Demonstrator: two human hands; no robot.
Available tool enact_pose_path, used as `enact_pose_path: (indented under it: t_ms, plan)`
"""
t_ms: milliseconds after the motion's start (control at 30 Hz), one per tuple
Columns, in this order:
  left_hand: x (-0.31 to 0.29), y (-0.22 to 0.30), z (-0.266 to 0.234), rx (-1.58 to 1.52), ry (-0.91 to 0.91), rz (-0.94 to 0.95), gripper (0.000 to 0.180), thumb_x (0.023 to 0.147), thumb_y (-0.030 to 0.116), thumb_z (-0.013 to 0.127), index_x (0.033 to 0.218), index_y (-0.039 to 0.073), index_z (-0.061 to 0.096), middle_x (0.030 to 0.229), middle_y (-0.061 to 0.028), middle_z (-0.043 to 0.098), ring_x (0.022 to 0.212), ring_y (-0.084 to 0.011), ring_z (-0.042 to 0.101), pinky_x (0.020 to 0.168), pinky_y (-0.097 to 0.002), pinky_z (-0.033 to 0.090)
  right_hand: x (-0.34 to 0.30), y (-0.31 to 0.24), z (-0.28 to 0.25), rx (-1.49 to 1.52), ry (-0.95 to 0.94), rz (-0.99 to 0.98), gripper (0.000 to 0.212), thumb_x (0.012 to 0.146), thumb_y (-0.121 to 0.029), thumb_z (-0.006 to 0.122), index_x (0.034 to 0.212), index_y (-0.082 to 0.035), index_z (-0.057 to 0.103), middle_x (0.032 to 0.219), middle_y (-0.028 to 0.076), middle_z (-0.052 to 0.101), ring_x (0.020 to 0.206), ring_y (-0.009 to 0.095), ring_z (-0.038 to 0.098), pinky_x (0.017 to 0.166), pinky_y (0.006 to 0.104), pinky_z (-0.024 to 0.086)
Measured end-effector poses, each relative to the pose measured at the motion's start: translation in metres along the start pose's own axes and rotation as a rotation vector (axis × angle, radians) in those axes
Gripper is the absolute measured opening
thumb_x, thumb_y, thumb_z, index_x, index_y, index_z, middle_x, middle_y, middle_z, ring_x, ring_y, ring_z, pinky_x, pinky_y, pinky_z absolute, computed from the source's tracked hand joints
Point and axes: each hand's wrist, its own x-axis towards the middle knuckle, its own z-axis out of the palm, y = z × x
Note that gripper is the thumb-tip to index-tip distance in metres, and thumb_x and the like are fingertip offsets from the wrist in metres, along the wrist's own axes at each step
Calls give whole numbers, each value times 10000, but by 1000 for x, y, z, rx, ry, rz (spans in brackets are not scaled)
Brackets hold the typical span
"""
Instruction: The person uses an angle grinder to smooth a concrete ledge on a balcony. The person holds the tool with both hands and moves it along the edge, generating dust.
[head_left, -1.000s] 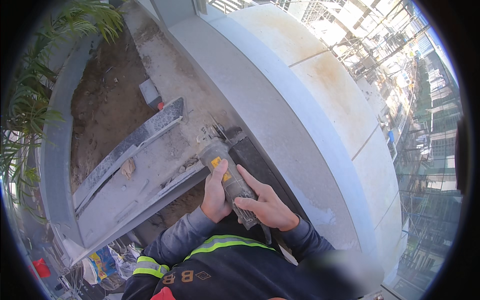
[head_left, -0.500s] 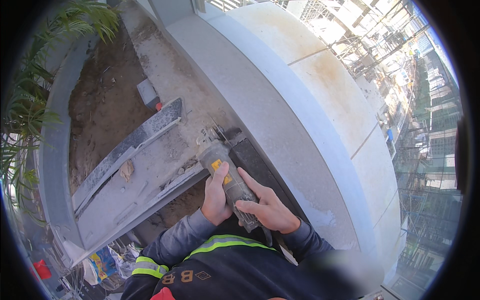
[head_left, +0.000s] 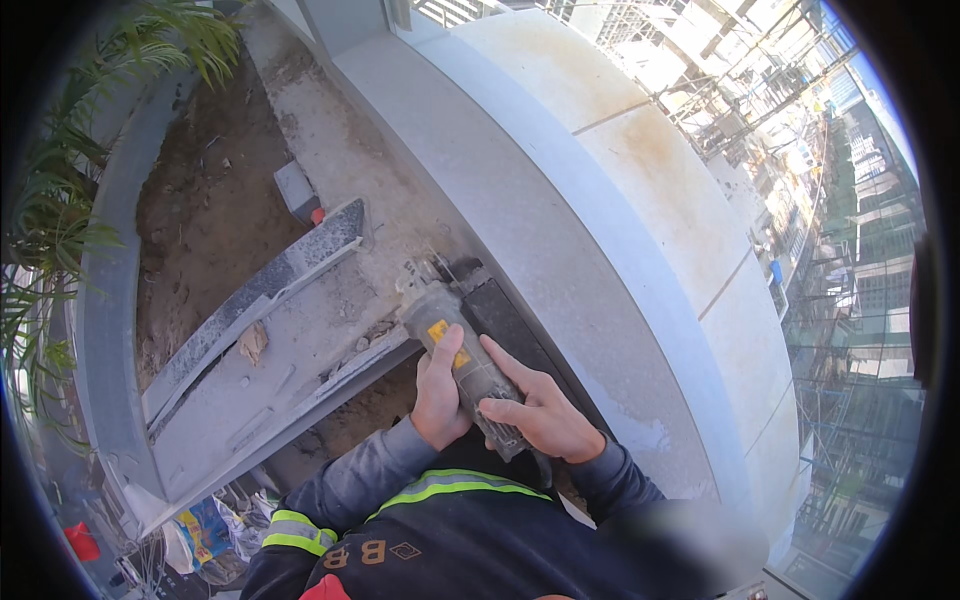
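Note:
An angle grinder (head_left: pixel 468 372), dusty grey with a yellow label, is held in both my hands, its head pointing away from me. My left hand (head_left: pixel 440 396) wraps its left side, with the thumb lying along the top by the label. Around the right side and rear of the body closes my right hand (head_left: pixel 545 408). The dark disc (head_left: pixel 463 267) at the head is by the end of a dark stone strip (head_left: pixel 510 322) along the foot of the pale ledge. Whether the disc touches the stone I cannot tell.
The pale curved ledge (head_left: pixel 560 260) runs along my right, with scaffolding (head_left: pixel 740 110) beyond and below. To the left, a speckled stone slab (head_left: pixel 290 265) borders a bed of brown soil (head_left: pixel 215 210). A broken stone chunk (head_left: pixel 253 343) lies nearby. Palm leaves (head_left: pixel 70 200) hang at far left.
The grinder and both my hands have shifted very slightly to the right. My grip on the grinder looks the same.

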Motion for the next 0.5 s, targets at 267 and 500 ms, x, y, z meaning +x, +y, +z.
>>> enact_pose_path:
  t_ms: [267, 500]
  plan:
    - [7, -3, -5, 7, -6, -30, 382, 1069, 436, 581, 1230, 89, 571, 1060, -88, 676, 944, -241, 714, 843, -434, 608, 0, 1, -1, -11, 5, -34, 864, 977, -165, 690, 1680, 6, 217, 1181, 99, 659, 917, 102, 625, 817, 277, 541]
    - [8, -1, -14, 10, -21, -49, 386, 1069, 445, 575, 1225, 92, 573, 1048, -95, 679, 934, -256, 718, 842, -441, 609, 1, 2, 1, 7, -24, -16, 871, 966, -172, 691, 1666, 45, 219, 1275, 118, 636, 1055, 116, 595, 930, 267, 509]
